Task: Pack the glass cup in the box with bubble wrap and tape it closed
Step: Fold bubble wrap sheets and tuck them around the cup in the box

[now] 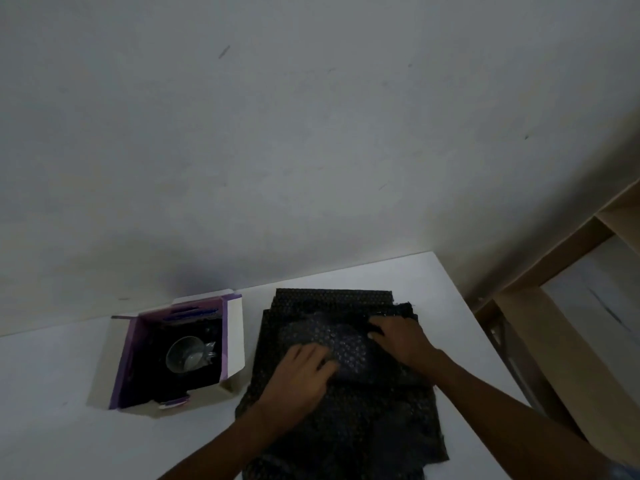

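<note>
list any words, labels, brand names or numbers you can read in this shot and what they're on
No text can be read anywhere.
Box: dark blue marks on the purple inner back wall, too blurred and dim to read.
Glass cup: no marking visible.
Bubble wrap: only its dot pattern, no print.
Table and wall: bare of writing, just scuffs.

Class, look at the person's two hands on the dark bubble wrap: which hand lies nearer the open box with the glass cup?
The left hand: it rests on the bubble wrap side facing the box; the right hand lies farther away.
</note>
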`<state>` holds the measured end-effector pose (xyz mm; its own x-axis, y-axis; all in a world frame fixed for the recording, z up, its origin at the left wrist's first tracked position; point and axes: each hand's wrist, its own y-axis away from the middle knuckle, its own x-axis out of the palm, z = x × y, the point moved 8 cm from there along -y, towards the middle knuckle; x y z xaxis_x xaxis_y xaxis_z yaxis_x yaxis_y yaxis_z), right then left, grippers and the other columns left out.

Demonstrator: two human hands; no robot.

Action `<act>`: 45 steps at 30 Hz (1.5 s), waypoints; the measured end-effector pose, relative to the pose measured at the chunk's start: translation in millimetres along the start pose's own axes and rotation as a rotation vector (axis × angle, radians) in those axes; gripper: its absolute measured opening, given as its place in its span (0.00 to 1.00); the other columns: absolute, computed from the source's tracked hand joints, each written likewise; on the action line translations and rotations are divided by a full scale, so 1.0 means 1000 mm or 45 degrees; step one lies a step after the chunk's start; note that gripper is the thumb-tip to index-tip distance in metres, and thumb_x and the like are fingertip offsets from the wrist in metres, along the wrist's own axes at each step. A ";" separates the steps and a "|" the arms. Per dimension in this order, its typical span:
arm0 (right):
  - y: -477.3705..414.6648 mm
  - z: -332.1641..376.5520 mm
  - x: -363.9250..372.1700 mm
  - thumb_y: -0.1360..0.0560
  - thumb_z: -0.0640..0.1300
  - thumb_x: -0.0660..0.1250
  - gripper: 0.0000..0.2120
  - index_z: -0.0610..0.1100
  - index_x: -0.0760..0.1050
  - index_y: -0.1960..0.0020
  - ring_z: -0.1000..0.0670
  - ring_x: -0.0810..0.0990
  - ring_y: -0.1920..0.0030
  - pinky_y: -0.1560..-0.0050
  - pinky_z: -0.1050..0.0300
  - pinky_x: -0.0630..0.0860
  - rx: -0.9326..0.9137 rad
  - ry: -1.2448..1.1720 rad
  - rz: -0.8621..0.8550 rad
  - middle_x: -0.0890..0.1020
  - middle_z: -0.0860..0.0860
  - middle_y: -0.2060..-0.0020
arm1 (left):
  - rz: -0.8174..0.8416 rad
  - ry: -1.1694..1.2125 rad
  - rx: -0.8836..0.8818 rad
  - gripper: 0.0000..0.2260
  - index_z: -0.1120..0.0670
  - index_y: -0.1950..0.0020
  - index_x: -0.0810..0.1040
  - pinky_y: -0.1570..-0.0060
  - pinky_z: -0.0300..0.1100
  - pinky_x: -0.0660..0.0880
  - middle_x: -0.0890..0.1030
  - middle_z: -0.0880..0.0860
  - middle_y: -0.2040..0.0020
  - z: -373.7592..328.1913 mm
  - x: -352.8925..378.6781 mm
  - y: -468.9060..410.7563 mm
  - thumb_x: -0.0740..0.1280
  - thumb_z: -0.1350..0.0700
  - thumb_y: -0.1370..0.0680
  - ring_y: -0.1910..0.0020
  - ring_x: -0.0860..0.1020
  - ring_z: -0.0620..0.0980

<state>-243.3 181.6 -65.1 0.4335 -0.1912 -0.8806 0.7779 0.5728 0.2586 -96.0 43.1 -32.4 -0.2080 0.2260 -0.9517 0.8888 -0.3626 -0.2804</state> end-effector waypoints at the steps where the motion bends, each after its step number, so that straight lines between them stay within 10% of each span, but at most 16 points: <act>1: -0.013 0.000 -0.003 0.22 0.51 0.62 0.13 0.49 0.76 0.40 0.49 0.80 0.51 0.49 0.52 0.76 0.001 0.012 -0.017 0.83 0.48 0.49 | 0.067 -0.013 0.022 0.13 0.50 0.44 0.78 0.45 0.47 0.71 0.79 0.53 0.43 -0.003 0.014 0.001 0.64 0.54 0.28 0.45 0.76 0.54; 8: -0.032 0.005 -0.004 0.33 0.60 0.71 0.33 0.43 0.72 0.35 0.38 0.75 0.41 0.38 0.37 0.65 0.010 0.490 -0.371 0.78 0.39 0.41 | 0.507 -0.101 -0.207 0.20 0.53 0.36 0.77 0.45 0.57 0.77 0.80 0.56 0.39 0.020 0.097 -0.004 0.62 0.49 0.26 0.44 0.79 0.58; 11: -0.003 0.009 0.038 0.35 0.68 0.63 0.39 0.43 0.69 0.33 0.38 0.75 0.40 0.37 0.36 0.69 -0.199 0.522 -0.158 0.76 0.39 0.39 | 0.503 -0.082 -0.188 0.19 0.53 0.39 0.80 0.53 0.52 0.80 0.82 0.55 0.44 0.028 0.102 -0.009 0.63 0.50 0.27 0.51 0.82 0.55; 14: 0.026 -0.004 0.058 0.34 0.58 0.65 0.23 0.46 0.74 0.44 0.44 0.81 0.52 0.47 0.43 0.77 -0.242 0.553 -0.033 0.82 0.45 0.51 | 0.443 -0.075 -0.165 0.19 0.51 0.44 0.82 0.57 0.48 0.79 0.84 0.51 0.52 0.035 0.093 -0.012 0.72 0.49 0.34 0.58 0.81 0.51; 17: 0.033 -0.011 0.043 0.30 0.46 0.64 0.10 0.50 0.71 0.49 0.50 0.80 0.62 0.54 0.53 0.76 -0.226 0.237 -0.047 0.82 0.51 0.60 | 0.350 0.047 -0.269 0.12 0.50 0.51 0.80 0.62 0.44 0.76 0.82 0.48 0.60 0.041 0.070 -0.015 0.61 0.52 0.30 0.64 0.79 0.49; 21: 0.037 -0.003 0.024 0.23 0.52 0.59 0.05 0.54 0.70 0.56 0.57 0.76 0.66 0.64 0.65 0.71 -0.133 -0.218 0.324 0.79 0.54 0.64 | 0.240 0.219 -0.291 0.07 0.48 0.52 0.71 0.70 0.38 0.71 0.79 0.46 0.67 0.042 0.042 -0.008 0.60 0.51 0.29 0.72 0.75 0.46; 27: 0.028 -0.023 0.057 0.22 0.57 0.59 0.12 0.51 0.71 0.60 0.52 0.77 0.57 0.57 0.61 0.73 0.162 -0.246 0.549 0.77 0.52 0.59 | 0.171 -0.037 -0.143 0.16 0.51 0.42 0.75 0.45 0.53 0.72 0.78 0.54 0.44 0.029 0.038 -0.005 0.63 0.46 0.26 0.47 0.76 0.54; 31: 0.034 -0.019 0.052 0.24 0.62 0.58 0.24 0.46 0.67 0.37 0.46 0.73 0.41 0.41 0.51 0.70 0.127 0.151 0.101 0.74 0.47 0.41 | 0.666 -0.081 -0.017 0.29 0.50 0.43 0.77 0.44 0.53 0.76 0.80 0.53 0.44 0.023 0.090 0.010 0.74 0.38 0.40 0.46 0.79 0.54; 35: 0.052 0.008 0.055 0.31 0.73 0.57 0.41 0.49 0.56 0.28 0.50 0.65 0.36 0.30 0.44 0.58 -0.094 0.142 0.094 0.66 0.53 0.36 | 0.518 -0.023 -0.013 0.14 0.49 0.48 0.79 0.57 0.43 0.78 0.83 0.50 0.55 0.023 0.079 -0.007 0.69 0.50 0.33 0.59 0.81 0.50; 39: 0.060 0.032 0.012 0.23 0.49 0.58 0.08 0.53 0.65 0.45 0.48 0.78 0.52 0.50 0.53 0.72 -0.184 0.099 -0.130 0.79 0.50 0.51 | 0.269 0.121 -0.088 0.12 0.50 0.45 0.77 0.62 0.41 0.75 0.82 0.49 0.56 0.036 0.019 -0.038 0.61 0.54 0.27 0.61 0.80 0.49; 45: 0.046 0.116 -0.087 0.26 0.41 0.65 0.14 0.45 0.67 0.42 0.48 0.76 0.59 0.60 0.53 0.73 -0.245 -0.010 -0.540 0.76 0.47 0.53 | -0.035 0.051 -0.130 0.13 0.50 0.41 0.73 0.59 0.46 0.73 0.80 0.52 0.47 0.091 -0.119 -0.045 0.59 0.53 0.25 0.55 0.78 0.53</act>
<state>-192.6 132.7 69.6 0.0993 -0.4463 -0.8894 0.7890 0.5799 -0.2029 -148.4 -50.0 81.8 -0.2179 0.2712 -0.9375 0.9204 -0.2624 -0.2898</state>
